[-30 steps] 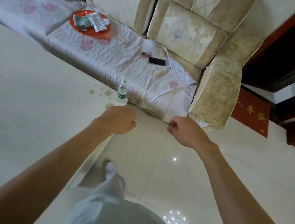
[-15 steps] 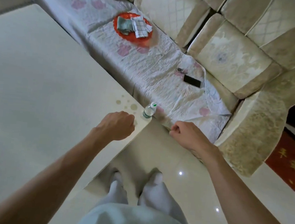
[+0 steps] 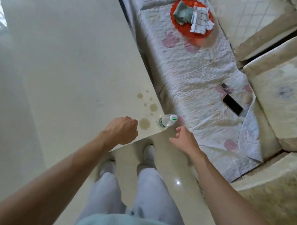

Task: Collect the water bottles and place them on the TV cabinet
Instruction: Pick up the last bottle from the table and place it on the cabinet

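Your right hand [image 3: 184,139] hovers with fingers loosely spread and empty, just right of the water bottle [image 3: 165,121], which stands on the table [image 3: 75,67] corner at mid-frame. Your left hand [image 3: 122,130] is curled into an empty fist, left of the bottle.

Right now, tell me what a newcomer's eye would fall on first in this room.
The red tray with folded cloths stands out brightest, on the sofa's quilted cover at the top. Next, the small water bottle stands at the near corner of the pale table, the open right hand close beside it, not touching. A black phone lies on the cover to the right.
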